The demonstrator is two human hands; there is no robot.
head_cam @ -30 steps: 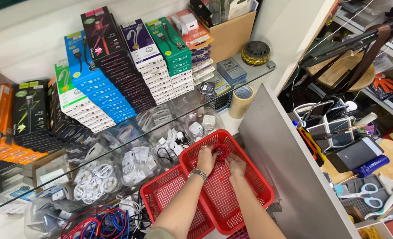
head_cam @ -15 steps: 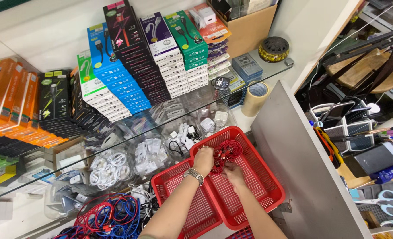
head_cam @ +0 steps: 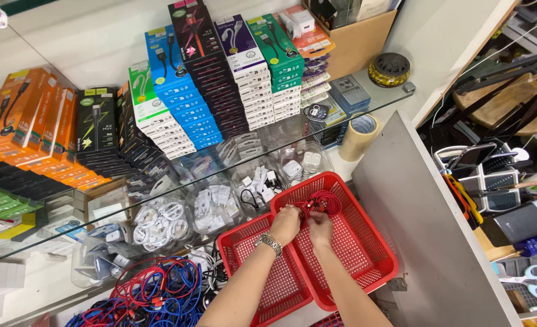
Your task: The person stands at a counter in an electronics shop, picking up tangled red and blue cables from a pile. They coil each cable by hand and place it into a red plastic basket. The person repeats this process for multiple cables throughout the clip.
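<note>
Nearest the camera, two bare forearms reached up into view, the left one wearing a metal wristwatch (head_cam: 270,243). The left hand (head_cam: 285,225) and the right hand (head_cam: 320,229) met close together over the upper red basket (head_cam: 371,257), which lay overlapping a second red basket (head_cam: 253,266) to its left. Both grips were pressed together, pinching a coiled red cable (head_cam: 320,203). The bundle lay just beyond the fingertips, away from the person, inside the upper basket near its far rim, its loops running roughly left to right. Both hands touched it; neither was clearly nearer. Lower left lay a tangle of red and blue cables (head_cam: 153,290). Farther off, under a glass shelf (head_cam: 365,97), sat clear bags of white chargers (head_cam: 159,221). Beyond those stood stacked cable boxes (head_cam: 220,91), a roll of tape (head_cam: 359,136), and a cardboard box (head_cam: 359,36).
</note>
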